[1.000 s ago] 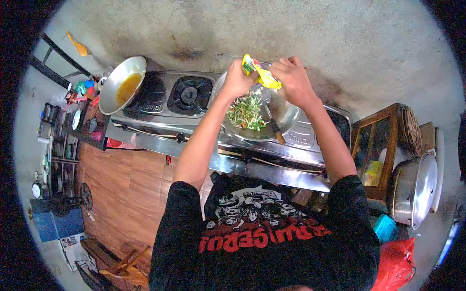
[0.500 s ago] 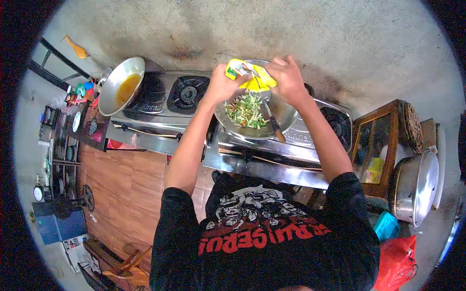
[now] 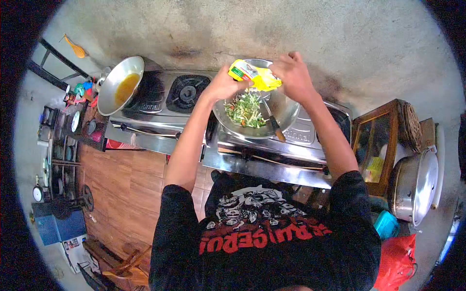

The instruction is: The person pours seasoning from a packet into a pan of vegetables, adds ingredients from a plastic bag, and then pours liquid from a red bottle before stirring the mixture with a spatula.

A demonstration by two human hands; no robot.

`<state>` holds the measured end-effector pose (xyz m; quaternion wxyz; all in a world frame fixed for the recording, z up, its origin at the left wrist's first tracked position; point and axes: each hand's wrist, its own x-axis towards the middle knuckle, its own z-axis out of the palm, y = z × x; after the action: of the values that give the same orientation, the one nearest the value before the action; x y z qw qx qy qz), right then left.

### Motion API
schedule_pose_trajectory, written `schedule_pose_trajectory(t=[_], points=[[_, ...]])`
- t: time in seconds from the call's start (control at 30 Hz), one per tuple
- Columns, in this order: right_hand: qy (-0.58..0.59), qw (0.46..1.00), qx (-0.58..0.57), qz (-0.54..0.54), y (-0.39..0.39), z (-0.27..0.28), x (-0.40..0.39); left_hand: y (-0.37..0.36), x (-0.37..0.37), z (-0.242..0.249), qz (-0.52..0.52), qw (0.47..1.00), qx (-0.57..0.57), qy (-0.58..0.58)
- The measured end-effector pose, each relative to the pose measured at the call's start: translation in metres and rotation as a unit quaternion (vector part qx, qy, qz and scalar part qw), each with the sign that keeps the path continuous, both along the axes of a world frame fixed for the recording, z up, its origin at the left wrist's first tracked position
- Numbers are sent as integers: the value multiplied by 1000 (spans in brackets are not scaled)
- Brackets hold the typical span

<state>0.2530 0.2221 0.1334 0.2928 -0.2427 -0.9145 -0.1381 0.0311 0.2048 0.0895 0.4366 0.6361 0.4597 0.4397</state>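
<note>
A yellow seasoning packet point(image 3: 264, 79) with green and red print is held above the wok by both hands. My left hand point(image 3: 226, 87) is closed on its left end. At its right end, my right hand point(image 3: 294, 80) is closed, fingertips partly hidden behind the hand. Beneath them, the metal wok point(image 3: 289, 119) sits on the right stove. Chopped green and pale vegetables point(image 3: 246, 110) lie in its left part. A spatula with a wooden handle point(image 3: 278, 131) rests in the wok, handle over the near rim.
A second wok point(image 3: 108, 94) with yellow-brown liquid stands tilted at the left stove's point(image 3: 187, 94) left end. To the right are a wooden cabinet point(image 3: 376, 145) and a large lidded pot point(image 3: 407, 186). A concrete wall point(image 3: 310, 29) rises behind the stoves.
The packet has shifted slightly right and its printed side shows more. My right hand has moved a little right. The wok, vegetables and spatula look the same.
</note>
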Motion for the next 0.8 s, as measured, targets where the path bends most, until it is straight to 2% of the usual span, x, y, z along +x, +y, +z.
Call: schedule_pose_trajectory(t=[0.07,0.1,0.17,0.27,0.4,0.47,0.5,0.57,0.6,0.67,0.77,0.8], points=[[-25,999,18,-16,2,1,3,6,-5,-6,17,996,-32,77],[-26,999,18,-17,1,1,2,7,-3,-2,16,996,-31,76],[-29,1000,11,2,-3,-1,-1,6,3,4,8,993,41,112],[-30,999,34,11,0,-1,-1,13,6,-6,15,996,59,67],[-33,999,22,-3,5,-5,0,14,-3,-6,40,994,21,96],[-16,999,34,24,5,-7,2,8,-5,6,-47,998,-15,46],[-15,999,34,24,5,-7,3,9,-6,3,-47,998,-15,47],[-28,997,-66,33,9,-4,3,13,-12,-3,-13,997,-17,77],[-27,997,-66,35,6,-1,2,11,-16,0,-12,997,-18,77],[-12,964,-254,-78,-1,4,2,9,-23,8,24,994,-22,105],[-60,959,-263,-93,16,-5,8,-8,-17,25,21,990,-39,135],[-60,959,-263,-92,16,-6,8,0,-20,12,22,990,-39,135]])
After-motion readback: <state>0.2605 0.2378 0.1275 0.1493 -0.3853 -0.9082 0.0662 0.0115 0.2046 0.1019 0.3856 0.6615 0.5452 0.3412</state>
